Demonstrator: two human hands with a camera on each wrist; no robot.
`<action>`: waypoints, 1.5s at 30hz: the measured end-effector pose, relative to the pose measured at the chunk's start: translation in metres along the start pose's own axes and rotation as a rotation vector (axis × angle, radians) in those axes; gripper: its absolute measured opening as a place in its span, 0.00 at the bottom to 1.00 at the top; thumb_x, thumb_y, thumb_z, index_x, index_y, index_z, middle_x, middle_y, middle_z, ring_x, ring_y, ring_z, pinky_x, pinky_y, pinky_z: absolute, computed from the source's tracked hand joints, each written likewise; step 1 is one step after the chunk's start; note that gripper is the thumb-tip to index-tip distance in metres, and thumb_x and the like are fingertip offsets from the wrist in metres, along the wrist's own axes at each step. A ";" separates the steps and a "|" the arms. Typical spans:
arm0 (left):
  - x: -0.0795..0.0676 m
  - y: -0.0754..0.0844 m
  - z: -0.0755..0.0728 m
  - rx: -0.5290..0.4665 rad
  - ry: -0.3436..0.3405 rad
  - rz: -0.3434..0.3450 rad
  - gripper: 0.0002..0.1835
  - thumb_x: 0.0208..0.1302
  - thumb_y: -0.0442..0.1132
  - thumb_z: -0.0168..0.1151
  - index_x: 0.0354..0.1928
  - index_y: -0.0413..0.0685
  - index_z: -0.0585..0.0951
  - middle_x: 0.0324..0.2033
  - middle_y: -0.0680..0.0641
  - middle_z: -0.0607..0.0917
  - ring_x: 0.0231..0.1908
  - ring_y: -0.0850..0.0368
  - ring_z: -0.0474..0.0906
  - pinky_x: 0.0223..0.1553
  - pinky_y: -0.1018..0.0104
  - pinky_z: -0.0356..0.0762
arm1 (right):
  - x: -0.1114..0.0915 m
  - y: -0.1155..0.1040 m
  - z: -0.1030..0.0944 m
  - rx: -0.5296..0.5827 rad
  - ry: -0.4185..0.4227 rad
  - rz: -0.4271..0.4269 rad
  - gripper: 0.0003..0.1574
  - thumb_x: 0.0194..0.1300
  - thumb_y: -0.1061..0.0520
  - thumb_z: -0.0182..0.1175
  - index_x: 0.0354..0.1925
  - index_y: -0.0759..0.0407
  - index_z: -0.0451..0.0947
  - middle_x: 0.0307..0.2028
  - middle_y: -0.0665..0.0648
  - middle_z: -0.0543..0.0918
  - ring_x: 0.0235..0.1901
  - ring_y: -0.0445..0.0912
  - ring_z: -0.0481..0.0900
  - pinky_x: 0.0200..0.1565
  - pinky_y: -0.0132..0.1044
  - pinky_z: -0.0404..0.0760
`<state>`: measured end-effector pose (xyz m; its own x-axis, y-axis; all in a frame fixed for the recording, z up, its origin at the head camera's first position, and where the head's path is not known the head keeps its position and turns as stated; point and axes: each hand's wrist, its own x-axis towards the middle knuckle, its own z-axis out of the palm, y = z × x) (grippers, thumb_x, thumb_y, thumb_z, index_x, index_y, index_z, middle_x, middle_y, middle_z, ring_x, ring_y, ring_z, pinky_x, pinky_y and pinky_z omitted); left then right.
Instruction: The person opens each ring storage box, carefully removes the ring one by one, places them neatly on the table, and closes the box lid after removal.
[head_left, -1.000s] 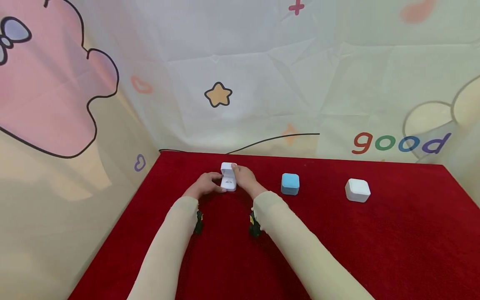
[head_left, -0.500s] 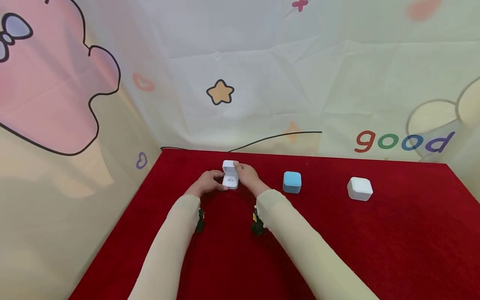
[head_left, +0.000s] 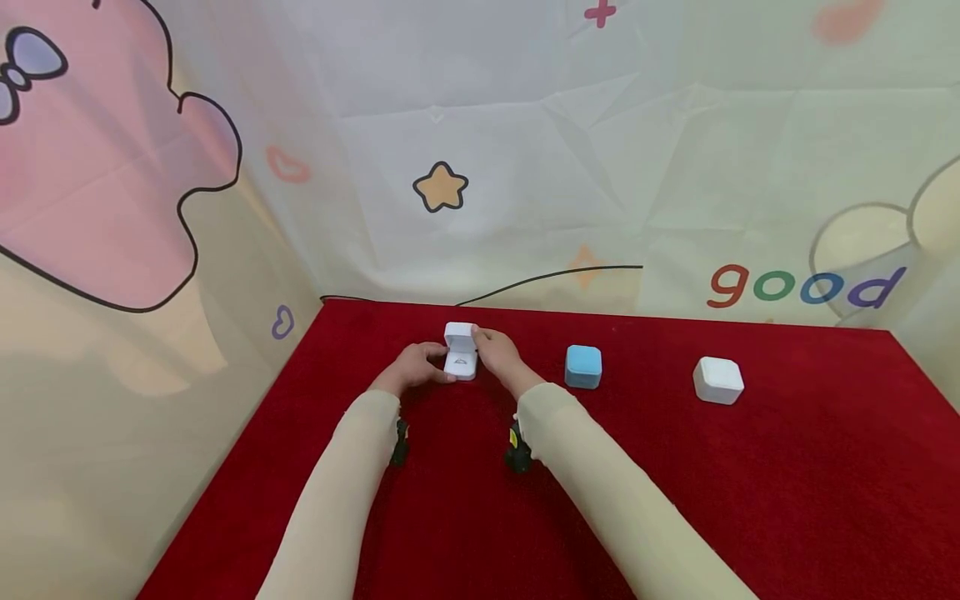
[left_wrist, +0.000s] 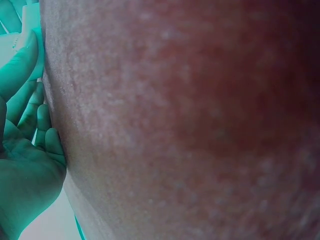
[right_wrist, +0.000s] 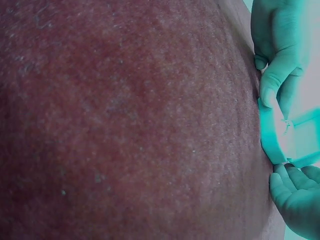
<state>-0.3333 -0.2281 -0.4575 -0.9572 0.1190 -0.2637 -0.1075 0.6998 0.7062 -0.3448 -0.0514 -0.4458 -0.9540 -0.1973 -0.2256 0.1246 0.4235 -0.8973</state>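
A white ring box [head_left: 461, 372] stands with its lid raised on the red cloth. In its white insert sits a small silvery ring [head_left: 460, 362]. My left hand [head_left: 414, 367] holds the base from the left, thumb at the front corner. At the lid's right edge my right hand [head_left: 497, 350] grips with the thumb in front; its other fingers are largely hidden in the head view. In the left wrist view the left thumb [left_wrist: 22, 65] lies against the box. The right wrist view shows the box [right_wrist: 272, 132] between both hands.
To the right on the red cloth [head_left: 810, 467] stand a closed light-blue box [head_left: 582, 367] and, farther right, a closed white box [head_left: 717, 381]. A printed fabric backdrop [head_left: 525, 183] rises behind the cloth's back edge and along its left side.
The head view has shifted slightly. Both hands keep their hold on the white ring box, whose lid stays raised; nothing else has visibly moved.
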 end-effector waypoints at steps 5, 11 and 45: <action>-0.001 0.001 0.001 -0.015 -0.001 -0.007 0.34 0.65 0.36 0.70 0.72 0.39 0.72 0.72 0.37 0.73 0.75 0.41 0.63 0.77 0.47 0.63 | -0.001 0.000 -0.001 0.048 0.002 0.004 0.37 0.83 0.42 0.41 0.75 0.64 0.64 0.70 0.65 0.75 0.68 0.57 0.73 0.73 0.50 0.72; -0.003 0.004 0.000 -0.017 -0.001 -0.010 0.34 0.65 0.36 0.69 0.72 0.39 0.72 0.72 0.37 0.73 0.75 0.41 0.63 0.77 0.47 0.63 | -0.002 -0.002 -0.004 0.096 0.017 0.010 0.35 0.83 0.44 0.42 0.74 0.65 0.65 0.65 0.67 0.77 0.62 0.57 0.76 0.68 0.48 0.77; 0.002 -0.003 0.002 -0.031 -0.018 -0.007 0.35 0.65 0.38 0.70 0.72 0.39 0.71 0.74 0.37 0.71 0.75 0.40 0.63 0.77 0.45 0.62 | -0.020 0.013 -0.007 0.087 0.130 -0.172 0.18 0.73 0.58 0.61 0.57 0.64 0.81 0.57 0.64 0.84 0.57 0.55 0.80 0.63 0.47 0.81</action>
<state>-0.3345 -0.2291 -0.4615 -0.9515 0.1269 -0.2802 -0.1227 0.6787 0.7241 -0.3256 -0.0355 -0.4503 -0.9896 -0.1421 -0.0210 -0.0251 0.3149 -0.9488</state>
